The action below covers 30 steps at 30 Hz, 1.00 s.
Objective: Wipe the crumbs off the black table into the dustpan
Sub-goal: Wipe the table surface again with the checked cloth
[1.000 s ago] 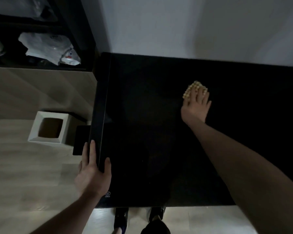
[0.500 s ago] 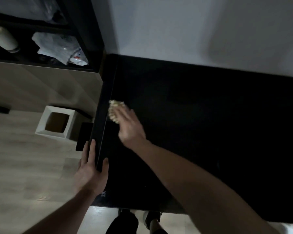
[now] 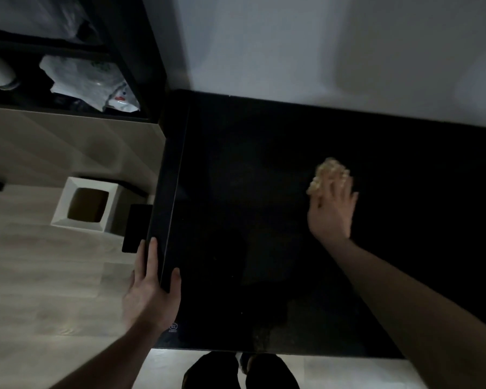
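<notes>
The black table (image 3: pixel 236 220) fills the middle and right of the view. My right hand (image 3: pixel 331 211) lies flat on a yellowish cloth (image 3: pixel 324 172), pressing it onto the table right of centre, fingers straight. My left hand (image 3: pixel 149 293) is at the table's left edge, with the thumb on top and the fingers down the side. It holds a dark dustpan (image 3: pixel 136 228), which sticks out below the edge. Faint specks show near the front edge (image 3: pixel 260 336); the light is too dim to make out crumbs.
A white square bin (image 3: pixel 87 206) stands on the pale wood floor left of the table. Behind it a dark shelf (image 3: pixel 118 37) holds a white plastic bag (image 3: pixel 90 82). A white wall (image 3: pixel 320 51) runs along the table's far side. My feet (image 3: pixel 236 372) are at the front edge.
My right hand swept the cloth from the table's right-centre to the left edge by the dustpan and has now come back to the right. My left hand stayed at the edge.
</notes>
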Tool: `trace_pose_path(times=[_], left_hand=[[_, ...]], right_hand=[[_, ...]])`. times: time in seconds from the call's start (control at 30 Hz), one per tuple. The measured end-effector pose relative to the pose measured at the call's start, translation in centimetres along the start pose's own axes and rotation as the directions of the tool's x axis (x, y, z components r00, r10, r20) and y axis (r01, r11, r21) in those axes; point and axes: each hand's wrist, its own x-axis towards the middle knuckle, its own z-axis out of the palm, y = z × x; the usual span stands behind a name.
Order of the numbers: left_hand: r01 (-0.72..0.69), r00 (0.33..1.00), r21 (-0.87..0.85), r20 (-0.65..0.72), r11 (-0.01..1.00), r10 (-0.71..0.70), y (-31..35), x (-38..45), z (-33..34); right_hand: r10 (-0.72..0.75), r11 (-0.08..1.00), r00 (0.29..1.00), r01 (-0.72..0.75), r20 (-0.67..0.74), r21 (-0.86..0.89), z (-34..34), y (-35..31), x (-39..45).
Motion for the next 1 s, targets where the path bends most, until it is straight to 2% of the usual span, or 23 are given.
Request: trace_pose_path(times=[0.07, 0.1, 0.2, 0.27, 0.33, 0.4, 0.43, 0.47, 0.5, 0.53, 0.57, 0.63, 0.67, 0.77, 0.8, 0.83, 0.9, 1.0], left_hand=[[0.000, 1.000, 0.009, -0.001, 1.000, 0.000, 0.0, 0.0, -0.1], [0.000, 1.000, 0.010, -0.003, 1.000, 0.000, 0.1, -0.1, -0.2], [-0.014, 1.000, 0.009, 0.000, 1.000, 0.014, 0.2, -0.3, -0.3], [-0.010, 1.000, 0.010, 0.005, 1.000, 0.010, 0.4, -0.3, -0.4], [-0.010, 1.000, 0.009, 0.008, 1.000, 0.010, 0.5, -0.5, -0.4], [-0.013, 1.000, 0.013, 0.009, 1.000, 0.013, 0.5, -0.6, -0.4], [-0.015, 1.000, 0.015, 0.007, 1.000, 0.014, 0.5, -0.6, -0.5], [-0.019, 1.000, 0.016, 0.003, 1.000, 0.019, 0.5, -0.6, -0.5], [-0.022, 1.000, 0.017, 0.000, 1.000, 0.022, 0.4, -0.6, -0.5], [-0.019, 1.000, 0.019, 0.002, 1.000, 0.019, 0.5, -0.7, -0.5], [-0.018, 1.000, 0.022, 0.003, 1.000, 0.018, 0.5, -0.7, -0.5], [-0.020, 1.000, 0.032, -0.002, 0.999, 0.020, 0.7, -0.8, -0.5], [-0.020, 1.000, 0.040, -0.007, 0.999, 0.020, 0.7, -0.8, -0.5], [-0.009, 1.000, 0.057, -0.025, 0.998, 0.011, 0.9, -0.9, -0.3], [-0.002, 1.000, 0.062, -0.029, 0.998, 0.004, 1.0, -0.9, -0.3], [0.001, 0.999, 0.069, -0.034, 0.998, 0.002, 1.1, -0.9, -0.2], [-0.007, 0.999, 0.072, -0.049, 0.997, 0.010, 1.3, -1.1, 0.0], [-0.012, 0.998, 0.080, -0.059, 0.997, 0.017, 1.4, -1.4, 0.2]], right_hand=[[-0.186, 0.982, 0.981, 0.188, 0.062, -0.024, 0.7, -4.2, -3.6], [-0.310, 0.949, 0.946, 0.313, 0.097, -0.023, 1.0, -6.0, -5.9], [-0.634, 0.773, 0.758, 0.630, 0.154, 0.076, 1.4, -8.8, -14.0], [-0.743, 0.670, 0.643, 0.713, 0.186, 0.207, 1.7, -9.1, -18.5], [-0.798, 0.602, 0.569, 0.743, 0.198, 0.292, 2.3, -8.1, -21.6], [-0.821, 0.568, 0.539, 0.742, 0.188, 0.356, 2.8, -6.4, -22.2], [-0.820, 0.566, 0.547, 0.736, 0.165, 0.371, 2.4, -5.8, -21.6], [-0.800, 0.581, 0.590, 0.713, 0.112, 0.393, 1.8, -5.1, -20.5], [-0.744, 0.618, 0.667, 0.661, 0.045, 0.426, 0.7, -4.1, -18.6], [-0.658, 0.672, 0.752, 0.562, 0.040, 0.482, -0.4, -2.9, -16.3], [-0.592, 0.705, 0.805, 0.540, -0.039, 0.460, -1.4, -1.1, -13.5], [-0.515, 0.812, 0.847, 0.530, -0.128, 0.244, -3.3, 2.5, -6.8], [-0.478, 0.848, 0.867, 0.498, -0.143, 0.183, -3.7, 4.8, -3.5], [-0.221, 0.972, 0.975, 0.220, 0.004, 0.084, -4.1, 9.8, 3.0], [-0.142, 0.989, 0.989, 0.140, 0.040, 0.053, -3.8, 10.2, 3.6], [-0.129, 0.991, 0.991, 0.128, 0.045, 0.034, -3.3, 10.0, 3.4], [-0.272, 0.962, 0.962, 0.272, 0.012, 0.024, -2.6, 8.0, 0.9], [-0.571, 0.821, 0.819, 0.567, 0.053, 0.070, -1.8, 4.9, -6.4]])
